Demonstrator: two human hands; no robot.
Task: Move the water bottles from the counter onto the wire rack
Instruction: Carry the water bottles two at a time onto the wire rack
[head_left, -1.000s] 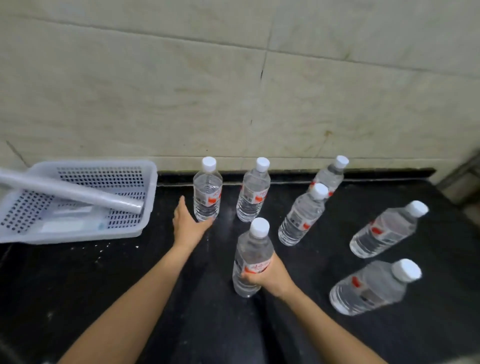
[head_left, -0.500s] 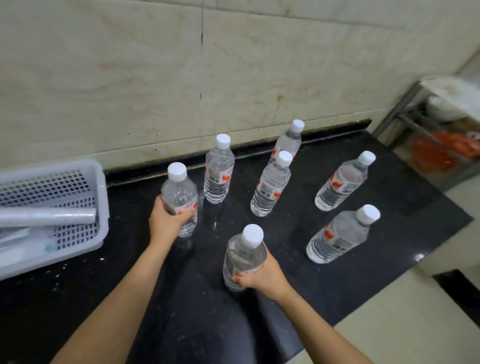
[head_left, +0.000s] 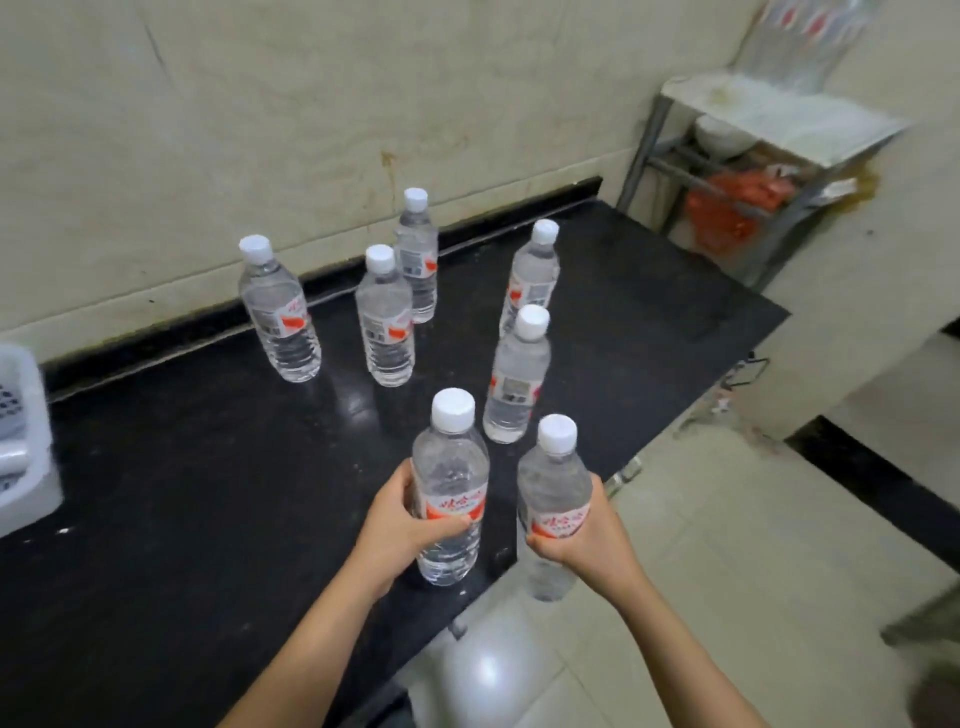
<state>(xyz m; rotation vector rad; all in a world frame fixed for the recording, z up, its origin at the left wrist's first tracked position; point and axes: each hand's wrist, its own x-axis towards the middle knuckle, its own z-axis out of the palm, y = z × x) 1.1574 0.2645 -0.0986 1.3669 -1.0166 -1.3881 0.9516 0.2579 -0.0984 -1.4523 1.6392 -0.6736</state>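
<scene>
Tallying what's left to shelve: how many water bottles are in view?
7: left-hand bottle, right-hand bottle; on the counter, far-left bottle, middle bottle, wall-side bottle, far-right bottle, near-right bottle. None appears hidden.

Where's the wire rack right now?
In the head view, the grey metal wire rack stands at upper right, against the wall just past the black counter's right end.

Clear plastic bottles (head_left: 451, 488); glossy black stone counter (head_left: 182, 467); metal rack (head_left: 769, 156).

The black counter (head_left: 208, 467) carries five upright water bottles (head_left: 387, 332), grouped toward the wall. A white perforated basket (head_left: 26, 441) sits at its left edge.
</scene>
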